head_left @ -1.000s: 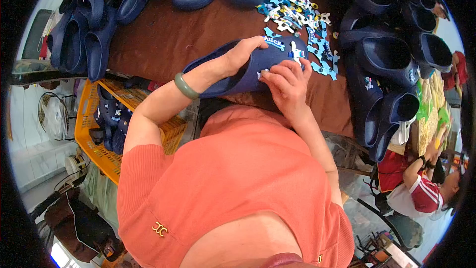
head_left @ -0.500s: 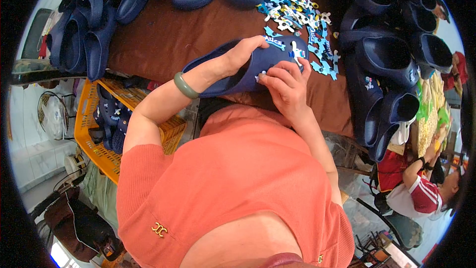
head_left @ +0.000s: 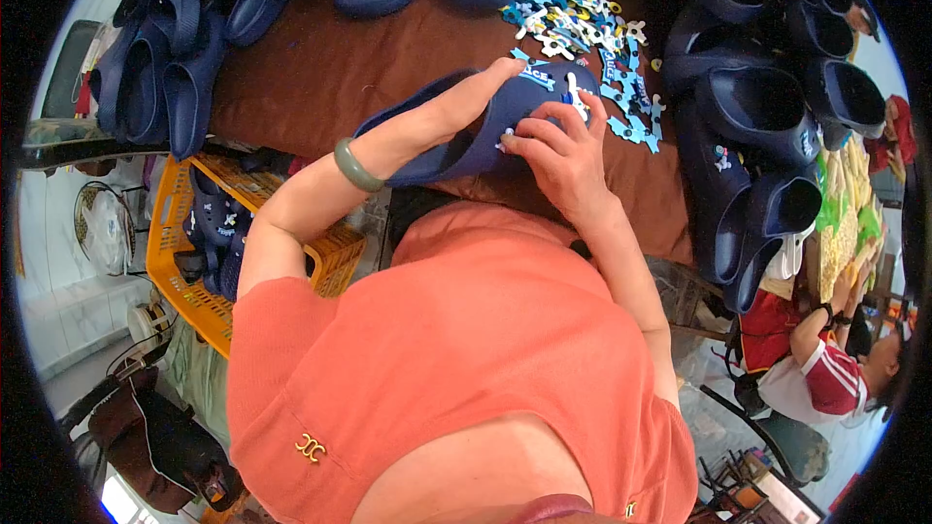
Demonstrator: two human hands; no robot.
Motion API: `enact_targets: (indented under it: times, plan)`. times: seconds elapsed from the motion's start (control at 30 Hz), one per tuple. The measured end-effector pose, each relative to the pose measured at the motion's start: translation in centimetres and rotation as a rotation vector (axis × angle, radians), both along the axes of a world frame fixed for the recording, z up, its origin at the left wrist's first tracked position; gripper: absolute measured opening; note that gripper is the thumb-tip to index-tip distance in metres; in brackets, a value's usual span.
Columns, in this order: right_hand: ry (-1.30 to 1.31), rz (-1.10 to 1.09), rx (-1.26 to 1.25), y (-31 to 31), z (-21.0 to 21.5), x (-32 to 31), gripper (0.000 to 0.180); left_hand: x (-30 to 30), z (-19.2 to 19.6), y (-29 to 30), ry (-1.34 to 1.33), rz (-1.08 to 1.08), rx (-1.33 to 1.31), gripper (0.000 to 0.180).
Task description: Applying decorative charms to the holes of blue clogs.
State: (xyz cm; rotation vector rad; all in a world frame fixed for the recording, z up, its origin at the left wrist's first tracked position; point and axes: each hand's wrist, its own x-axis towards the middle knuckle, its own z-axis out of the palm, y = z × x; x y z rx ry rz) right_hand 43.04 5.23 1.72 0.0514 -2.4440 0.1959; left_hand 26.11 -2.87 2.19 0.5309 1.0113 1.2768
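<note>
One navy clog (head_left: 456,141) w/ charms

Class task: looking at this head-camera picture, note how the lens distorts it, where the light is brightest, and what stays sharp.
Head view: fisheye, a black rim rings the picture and the table edge bows; daylight washes out the upper right corner; the navy clog, left hand and right hand at centre look sharp.

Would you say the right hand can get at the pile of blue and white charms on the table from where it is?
Probably yes: the right hand rests on the navy clog, and the charm pile lies just beyond on the brown table, with nothing between.
</note>
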Motion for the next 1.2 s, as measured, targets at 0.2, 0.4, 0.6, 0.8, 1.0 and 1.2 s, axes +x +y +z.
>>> enact_targets:
  times: [0.2,0.4,0.6,0.8,1.0,1.2]
  plan:
    - [0.120,-0.044,-0.073,-0.5,-0.8,0.3,0.021,-0.4,1.8,-3.6,0.569,-0.263,0.082,0.038]
    - [0.207,-0.025,-0.222,-0.3,-0.9,0.1,0.020,1.6,-0.7,-5.7,0.805,0.021,0.105,0.031]
    - [0.202,0.024,-0.194,0.1,-0.9,1.3,0.016,1.7,1.0,-5.1,1.005,-0.076,0.037,0.027]
    - [0.303,0.011,-0.272,-0.3,-2.4,1.2,0.016,3.2,1.9,-4.3,0.990,0.069,0.142,0.025]
    - [0.324,-0.005,-0.306,-0.7,-2.5,0.9,0.016,3.2,1.8,-3.9,1.016,0.049,0.155,0.028]
    - [0.328,-0.036,-0.264,-1.4,-2.5,0.7,0.019,3.4,1.8,-3.6,1.156,0.122,0.185,0.030]
